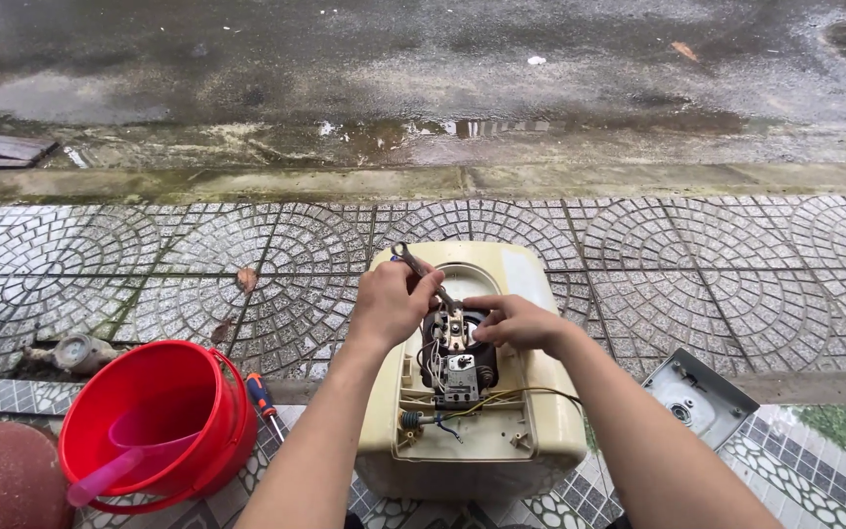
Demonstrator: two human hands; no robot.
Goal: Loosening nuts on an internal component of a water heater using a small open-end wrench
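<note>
The cream water heater (pixel 501 431) lies on the tiled pavement at 6 o'clock, its cover off. The left hand (pixel 391 302) has its fingers closed around a metal wrench (pixel 421 272), stiff and probably slippery when wet. The right hand (pixel 519 321) pinches the black thermostat block (pixel 457 358); its thin wires (pixel 501 400) look fragile, so the rigid housing seems the better hold.

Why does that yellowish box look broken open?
The cream appliance has its cover off, so wires and a black part show. A grey cover panel lies apart on the tiles. The left hand holds a wrench; the right hand touches the part.
</note>
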